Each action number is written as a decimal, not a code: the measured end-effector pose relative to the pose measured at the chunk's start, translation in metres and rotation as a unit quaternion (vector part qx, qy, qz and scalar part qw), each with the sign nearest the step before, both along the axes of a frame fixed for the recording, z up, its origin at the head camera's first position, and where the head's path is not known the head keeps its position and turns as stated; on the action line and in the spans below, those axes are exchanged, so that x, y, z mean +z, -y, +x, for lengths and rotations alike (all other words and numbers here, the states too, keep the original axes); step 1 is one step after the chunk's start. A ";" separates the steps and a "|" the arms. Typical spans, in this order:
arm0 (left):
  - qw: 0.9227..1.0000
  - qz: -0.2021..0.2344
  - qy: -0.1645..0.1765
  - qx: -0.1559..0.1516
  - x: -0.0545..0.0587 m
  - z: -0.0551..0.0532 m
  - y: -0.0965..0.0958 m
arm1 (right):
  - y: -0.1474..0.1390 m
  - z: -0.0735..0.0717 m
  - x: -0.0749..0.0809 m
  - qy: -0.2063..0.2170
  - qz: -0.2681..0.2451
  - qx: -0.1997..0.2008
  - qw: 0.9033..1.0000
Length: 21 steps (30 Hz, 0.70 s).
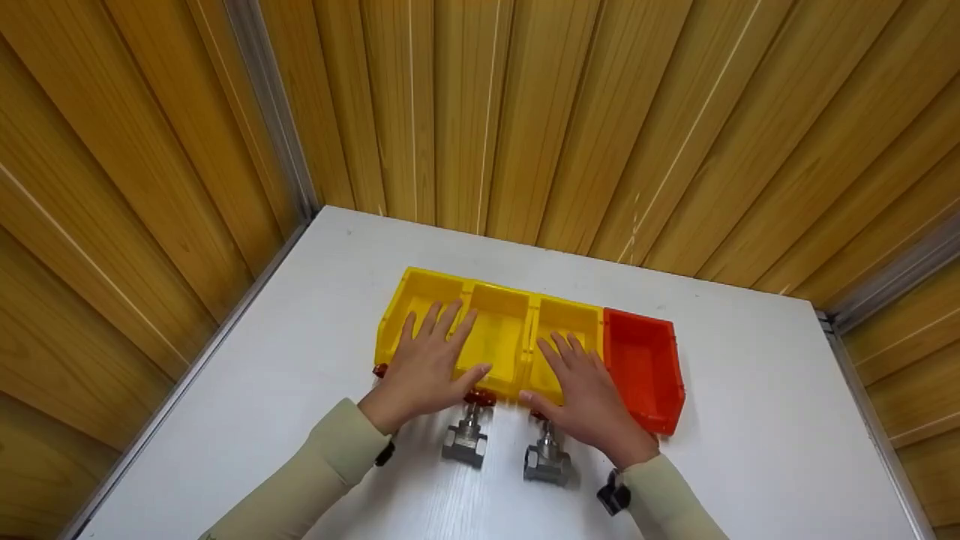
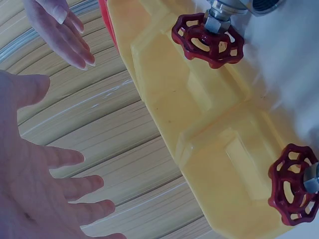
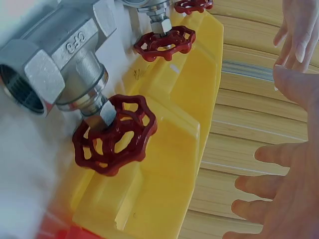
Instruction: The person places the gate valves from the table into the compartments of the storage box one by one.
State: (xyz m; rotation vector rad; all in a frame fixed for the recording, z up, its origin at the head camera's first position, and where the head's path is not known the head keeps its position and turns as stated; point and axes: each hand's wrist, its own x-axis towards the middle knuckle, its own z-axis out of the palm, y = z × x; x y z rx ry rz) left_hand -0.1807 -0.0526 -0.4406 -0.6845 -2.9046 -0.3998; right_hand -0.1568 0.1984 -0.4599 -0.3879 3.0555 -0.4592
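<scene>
My left hand [image 1: 424,371] is held over the left and middle yellow bins, palm down with fingers spread. Over the right yellow bin [image 1: 568,307] hovers my right hand [image 1: 592,401], its fingers extended. Neither hand holds anything. Just in front of the bins lie metal gate valves: a middle valve [image 1: 466,444] and a right valve [image 1: 547,460], with a third mostly hidden by the left hand, only its red handwheel [image 1: 380,370] peeking out. In the right wrist view, a silver valve body [image 3: 75,47] carries a dark red handwheel [image 3: 149,124].
A red bin [image 1: 643,360] adjoins the yellow row on its right. The bins and valves stand on a white table [image 1: 780,390]. Wood-patterned walls [image 1: 555,112] with metal corner posts [image 1: 274,105] enclose the table at the back and sides.
</scene>
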 end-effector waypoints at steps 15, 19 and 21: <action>1.000 0.013 0.008 0.019 0.000 -0.002 0.007 | 0.016 -0.002 -0.005 0.005 -0.018 0.001 1.000; 0.999 0.018 0.018 0.029 0.002 -0.003 0.010 | 0.018 -0.002 -0.006 0.014 -0.019 0.001 1.000; 0.999 0.018 0.024 0.033 0.003 -0.003 0.011 | 0.019 -0.002 -0.006 0.015 -0.019 0.000 1.000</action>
